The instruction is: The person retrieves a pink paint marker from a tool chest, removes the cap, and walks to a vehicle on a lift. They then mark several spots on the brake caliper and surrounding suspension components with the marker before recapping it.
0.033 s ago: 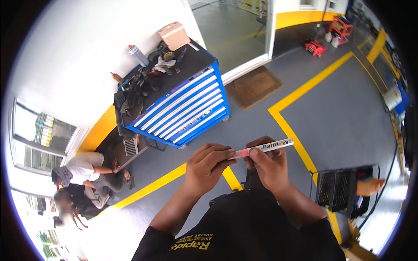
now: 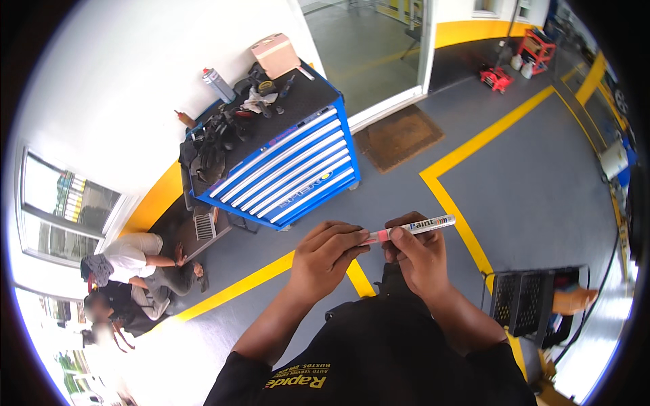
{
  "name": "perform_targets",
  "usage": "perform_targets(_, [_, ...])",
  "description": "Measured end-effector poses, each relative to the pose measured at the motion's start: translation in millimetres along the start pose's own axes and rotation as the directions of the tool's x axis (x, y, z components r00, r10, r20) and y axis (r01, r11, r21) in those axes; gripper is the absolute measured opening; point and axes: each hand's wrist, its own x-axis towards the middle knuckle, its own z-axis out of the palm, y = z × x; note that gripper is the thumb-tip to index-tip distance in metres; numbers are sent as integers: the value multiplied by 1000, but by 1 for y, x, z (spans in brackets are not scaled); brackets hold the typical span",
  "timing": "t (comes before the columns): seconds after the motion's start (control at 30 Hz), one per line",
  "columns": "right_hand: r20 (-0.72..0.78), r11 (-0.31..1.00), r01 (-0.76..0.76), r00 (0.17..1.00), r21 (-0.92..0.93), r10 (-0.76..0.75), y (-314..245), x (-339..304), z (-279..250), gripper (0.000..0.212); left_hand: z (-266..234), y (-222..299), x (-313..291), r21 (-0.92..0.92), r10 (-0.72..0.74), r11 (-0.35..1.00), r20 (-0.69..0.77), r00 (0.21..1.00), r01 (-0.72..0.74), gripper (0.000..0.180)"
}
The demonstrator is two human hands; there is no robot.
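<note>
In front of my body, a white paint marker [image 2: 433, 224] with a pinkish-red band is held between both hands, nearly level, its white end pointing right. My left hand [image 2: 328, 256] is closed, fingertips pinching the marker's pinkish left end. That end is partly covered by the fingers, so I cannot tell whether it is a cap. My right hand [image 2: 418, 254] grips the white barrel just right of the band, thumb on top and fingers behind it. Both hands are above the floor, touching nothing else.
A blue tool chest [image 2: 281, 179] with gloves [image 2: 217, 139], a spray can [image 2: 218, 85] and a pinkish box [image 2: 275, 55] on top stands ahead. A black cart [image 2: 531, 301] is at right. Two people [image 2: 132, 267] crouch or sit at left. A brown mat [image 2: 399, 137] lies by the doorway.
The whole view has shifted slightly, with the tool chest a little further right. My hands and the marker keep the same hold.
</note>
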Motion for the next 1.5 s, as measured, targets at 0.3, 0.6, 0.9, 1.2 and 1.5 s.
perform_targets(0.3, [23, 894, -411, 910, 178, 414, -5, 156, -59, 20, 43, -68, 98, 223, -106, 969, -5, 994, 104, 27])
perform_targets(0.6, [188, 944, -315, 925, -104, 329, -5, 248, -31, 26, 39, -117, 124, -311, -694, 714, -195, 693, 628, 25])
perform_targets(0.9, [361, 960, -123, 908, -251, 211, 13, 332, 16, 25, -14, -197, 169, -228, -610, 790, -216, 762, 569, 36])
perform_targets(1.2, [330, 994, -104, 937, -38, 110, 59, 391, 74, 26, -79, -270, 202, -304, -641, 750, -114, 759, 587, 51])
perform_targets(1.5, [302, 976, -202, 929, -76, 216, 75, 439, 81, 21, -87, -315, 211, -102, -595, 801, -248, 764, 590, 36])
